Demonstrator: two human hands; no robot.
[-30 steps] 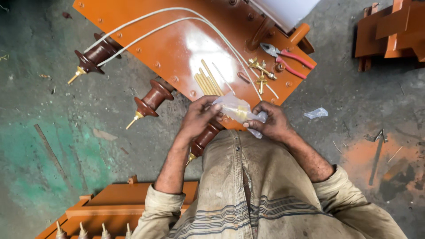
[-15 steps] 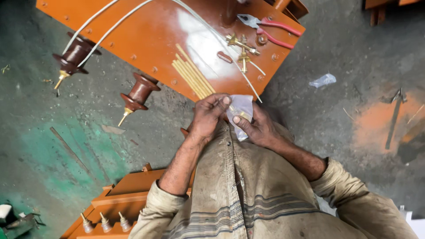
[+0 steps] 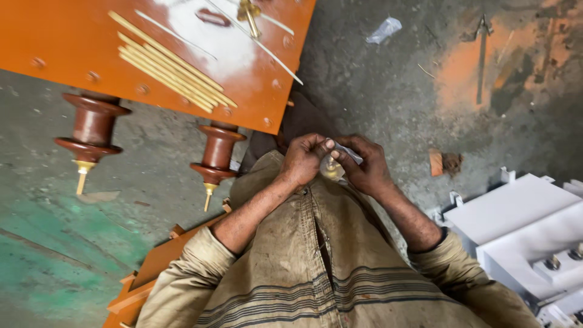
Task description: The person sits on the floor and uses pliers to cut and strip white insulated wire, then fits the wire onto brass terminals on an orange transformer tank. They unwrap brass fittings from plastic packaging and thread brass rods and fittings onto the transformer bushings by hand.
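My left hand (image 3: 305, 159) and my right hand (image 3: 365, 165) meet close to my chest, fingers pinched together on a small clear plastic packet (image 3: 344, 152). A small brass-coloured piece (image 3: 330, 169) shows between the hands, partly hidden by the fingers. Just beyond the hands lies an orange metal cover (image 3: 73, 42) with brown ribbed insulators (image 3: 217, 155) sticking out of its near edge. A bundle of thin brass rods (image 3: 173, 73) rests on the cover.
A second insulator (image 3: 91, 130) projects at the left. White cables (image 3: 267, 54) and brass fittings (image 3: 248, 11) lie on the cover. A white metal casing (image 3: 528, 225) stands at the right. A crumpled plastic bag (image 3: 384, 29) lies on the grey floor; orange parts (image 3: 152, 273) sit lower left.
The view has tilted down and toward me, so the cover slid up and out of frame. Both hands drew closer to my chest, still pinching the packet.
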